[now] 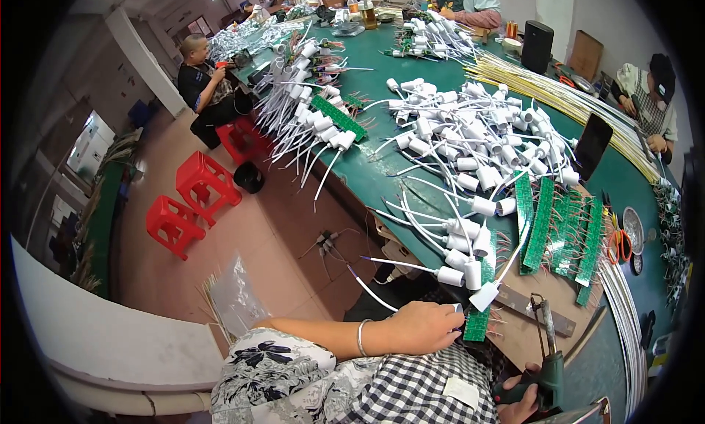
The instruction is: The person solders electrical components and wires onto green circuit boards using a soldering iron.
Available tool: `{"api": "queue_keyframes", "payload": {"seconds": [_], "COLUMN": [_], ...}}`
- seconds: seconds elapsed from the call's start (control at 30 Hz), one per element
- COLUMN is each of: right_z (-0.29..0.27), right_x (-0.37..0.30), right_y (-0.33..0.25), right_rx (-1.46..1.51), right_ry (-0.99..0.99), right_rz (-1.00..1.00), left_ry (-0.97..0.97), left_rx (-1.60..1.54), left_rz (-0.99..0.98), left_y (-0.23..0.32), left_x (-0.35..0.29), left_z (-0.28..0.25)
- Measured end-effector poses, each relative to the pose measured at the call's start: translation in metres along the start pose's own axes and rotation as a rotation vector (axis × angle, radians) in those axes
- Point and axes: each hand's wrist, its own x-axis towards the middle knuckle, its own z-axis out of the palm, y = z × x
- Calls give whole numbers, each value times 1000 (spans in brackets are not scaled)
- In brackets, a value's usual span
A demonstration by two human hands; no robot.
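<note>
My left hand [424, 327] is closed at the near edge of the work board. The white rim of a lamp socket [457, 308] shows at its fingertips; the rest is hidden under the fingers. Beside those fingers lies a green circuit board strip [476, 325], with several white sockets with cables [457, 261] resting over its far part. At the lower right, my right hand [518, 399] grips a dark green soldering gun [551, 376]. Its metal barrel and thin rod point up and away, over the board near a flat metal bar [534, 310].
A large heap of white sockets [470, 130] covers the green table [367, 167]. More circuit strips [558, 229], orange scissors [621, 244], a metal dish [633, 222] and a phone [593, 143] lie to the right. Red stools [176, 225] stand left. Other people work around the table.
</note>
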Motion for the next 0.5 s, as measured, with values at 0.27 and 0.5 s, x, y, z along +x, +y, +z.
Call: {"api": "queue_keyframes", "payload": {"seconds": [0.27, 0.5], "right_z": [18, 38], "right_x": [14, 20], "right_y": [5, 27], "right_rx": [168, 255], "right_ry": [-50, -284], "right_rz": [-48, 69], "left_ry": [-103, -220], "left_rx": [-719, -1181], "left_rz": [-109, -174], "left_y": [13, 25], "left_x": [18, 28], "left_z": [-4, 10]}}
